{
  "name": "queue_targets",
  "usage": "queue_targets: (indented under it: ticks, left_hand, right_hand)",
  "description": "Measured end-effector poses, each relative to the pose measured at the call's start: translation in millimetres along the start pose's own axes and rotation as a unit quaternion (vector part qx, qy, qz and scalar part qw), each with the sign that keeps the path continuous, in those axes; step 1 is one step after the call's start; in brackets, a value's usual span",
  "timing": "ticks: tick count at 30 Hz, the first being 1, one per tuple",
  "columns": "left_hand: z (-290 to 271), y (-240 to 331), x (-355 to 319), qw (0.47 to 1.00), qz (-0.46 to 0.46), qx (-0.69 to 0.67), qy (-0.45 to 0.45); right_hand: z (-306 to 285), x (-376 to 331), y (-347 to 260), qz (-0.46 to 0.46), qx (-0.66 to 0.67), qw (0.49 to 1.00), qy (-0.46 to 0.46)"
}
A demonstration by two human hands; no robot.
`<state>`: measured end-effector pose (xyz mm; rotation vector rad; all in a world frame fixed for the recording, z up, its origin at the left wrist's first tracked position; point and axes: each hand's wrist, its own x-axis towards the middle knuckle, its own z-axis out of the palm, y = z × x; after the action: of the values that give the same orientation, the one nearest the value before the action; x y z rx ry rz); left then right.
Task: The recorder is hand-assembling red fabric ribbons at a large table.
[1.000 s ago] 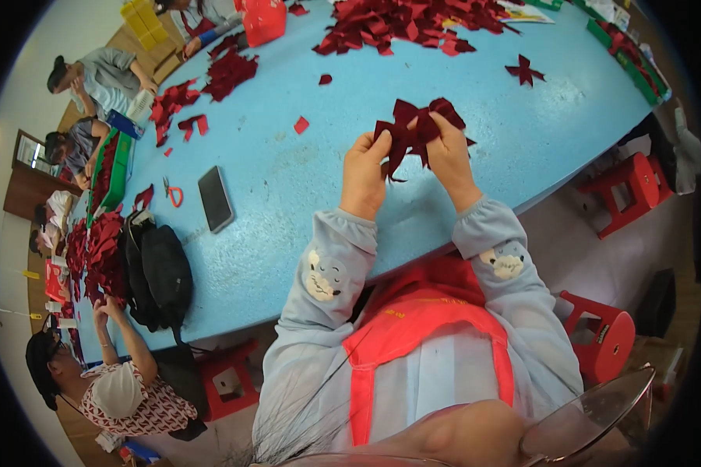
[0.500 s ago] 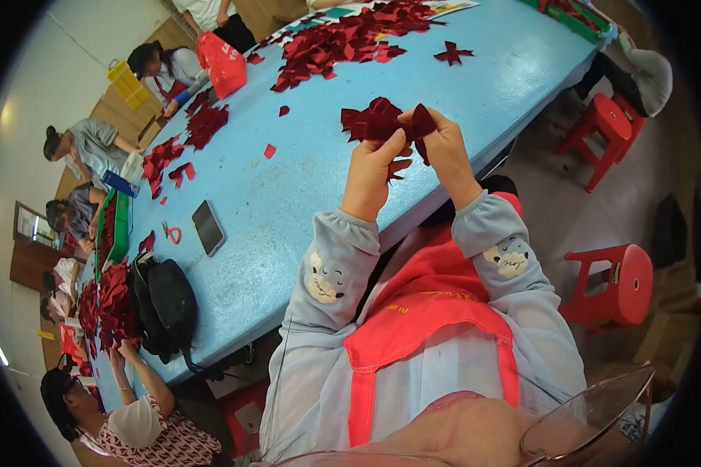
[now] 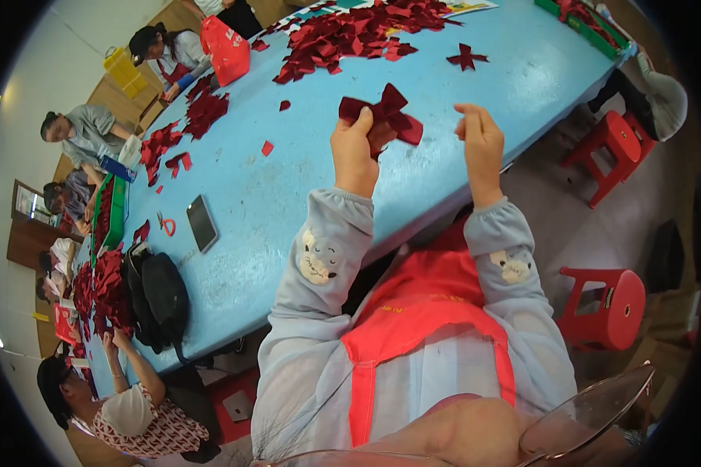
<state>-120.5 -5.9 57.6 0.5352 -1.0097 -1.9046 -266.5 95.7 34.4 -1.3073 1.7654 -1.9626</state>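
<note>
Think of a clock with the dark red bow in the middle. The bow is up in the air over the blue table, right in front of you.

Your left hand is at 7 o'clock, and it has the bow pinched. The thumb lies on top of the cloth, and the other fingers are mostly hidden under it. That pinch is near one side, maybe so the loops at 1 and 4 o'clock can stick out without getting squashed. Part of the cloth is covered, so I can't tell if it is one bow or a few together.

Your right hand is at 3 o'clock, just beside the bow but not touching it. Its fingers are bent, and I see no cloth in them. I can't tell if the fingertips meet. With it off to the side, nothing blocks your view of the bow.

At 11 o'clock is a big heap of red pieces, likely put there to leave you room. One loose bow lies alone at 2 o'clock. The phone and the scissors are at 8 o'clock, well apart from your hands, perhaps to keep them out of your way.
</note>
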Motion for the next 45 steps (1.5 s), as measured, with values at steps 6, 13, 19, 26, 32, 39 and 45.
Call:
queue_targets:
  ticks: [6, 13, 19, 26, 32, 39, 45]
  left_hand:
    - [2.9, -26.4, 45.5, 1.0, -0.014, -0.017, 0.021]
    - [-28.3, -12.7, 83.8, 0.998, -0.009, -0.029, 0.062]
    - [-34.2, -18.1, 81.6, 0.997, -0.063, -0.041, 0.033]
    - [-50.3, -18.0, 72.9, 0.989, -0.141, -0.005, -0.042]
    - [-69.9, -26.6, 73.4, 0.981, -0.168, 0.081, -0.058]
    - [-78.8, -34.3, 74.1, 0.975, -0.174, 0.129, -0.053]
    - [-69.7, -34.8, 82.0, 0.926, 0.141, 0.348, -0.043]
  right_hand:
    - [46.1, 29.1, 27.1, 0.066, 0.075, 0.994, 0.045]
    - [-28.8, 61.6, 98.7, 0.207, -0.019, 0.978, -0.02]
    - [64.1, 59.8, 52.4, 0.031, -0.033, 0.998, -0.053]
    - [80.6, 77.9, 38.6, 0.188, 0.127, 0.967, -0.116]
    - [79.1, 79.1, 50.7, 0.196, 0.121, 0.973, -0.033]
    - [94.2, 75.2, 67.6, 0.227, 0.17, 0.958, 0.036]
    - [91.0, 73.0, 52.8, 0.164, 0.097, 0.981, -0.026]
